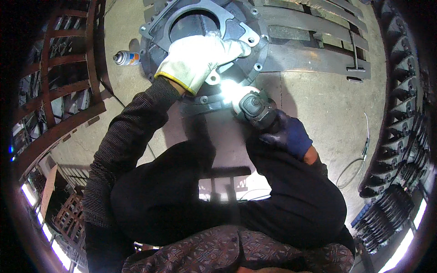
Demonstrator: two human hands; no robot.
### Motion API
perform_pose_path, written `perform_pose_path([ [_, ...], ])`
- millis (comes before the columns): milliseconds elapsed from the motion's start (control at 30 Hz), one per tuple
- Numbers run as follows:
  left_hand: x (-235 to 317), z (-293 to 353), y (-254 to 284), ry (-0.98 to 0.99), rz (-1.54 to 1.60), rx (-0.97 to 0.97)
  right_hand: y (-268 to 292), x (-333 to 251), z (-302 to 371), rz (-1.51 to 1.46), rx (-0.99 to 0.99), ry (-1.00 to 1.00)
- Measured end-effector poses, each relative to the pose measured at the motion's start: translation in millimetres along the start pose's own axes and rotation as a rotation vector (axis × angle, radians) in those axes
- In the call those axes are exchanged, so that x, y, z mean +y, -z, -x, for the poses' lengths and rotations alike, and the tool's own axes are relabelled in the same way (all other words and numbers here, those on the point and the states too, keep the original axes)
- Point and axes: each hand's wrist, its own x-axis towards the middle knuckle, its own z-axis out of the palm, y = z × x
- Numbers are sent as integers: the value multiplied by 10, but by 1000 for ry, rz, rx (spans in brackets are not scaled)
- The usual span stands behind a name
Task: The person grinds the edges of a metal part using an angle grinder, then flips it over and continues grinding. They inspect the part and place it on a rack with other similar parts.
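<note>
My left hand point(195, 59), in a white glove with a yellow-edged cuff, is closed over a grey metal bracket point(250, 35) with bolt holes and a large round opening. This bracket lies on a dark round metal housing point(260, 57) with holes around its rim. My right hand point(289, 135), in a dark blue glove, grips an angle grinder point(255, 108) by its body. The grinder's disc end is beside the near edge of the housing, where a bright white glare hides the contact. Part of the left fingers is hard to separate from the bracket.
A spray can point(126, 58) lies left of the housing. Grey slats point(314, 57) with a T-shaped metal bar point(356, 68) are at the far right. A thin looped cable point(353, 170) rests on the floor. Rusty racks point(68, 59) stand left; stacked metal parts point(400, 113) line the right.
</note>
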Motion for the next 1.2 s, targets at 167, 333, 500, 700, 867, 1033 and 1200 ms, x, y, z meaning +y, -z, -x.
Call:
perform_pose_path([
  [167,-103,141,-427,101,58,-65,-21,-87,-62,85,2,23],
  [333,-140,127,-551,115,52,-72,-24,-155,-119,114,-25,-4],
  [500,-140,110,-443,104,62,-70,-60,-161,-167,216,-33,-3],
  [700,-114,6,-226,46,59,-61,-3,-116,-76,118,26,46],
  [867,-235,-164,173,-82,33,-102,60,-73,74,31,106,-61],
  [1033,-363,-258,469,-67,74,-189,64,-44,129,30,132,-108],
  [1200,-76,-306,391,47,85,-143,71,-28,126,20,103,-103],
])
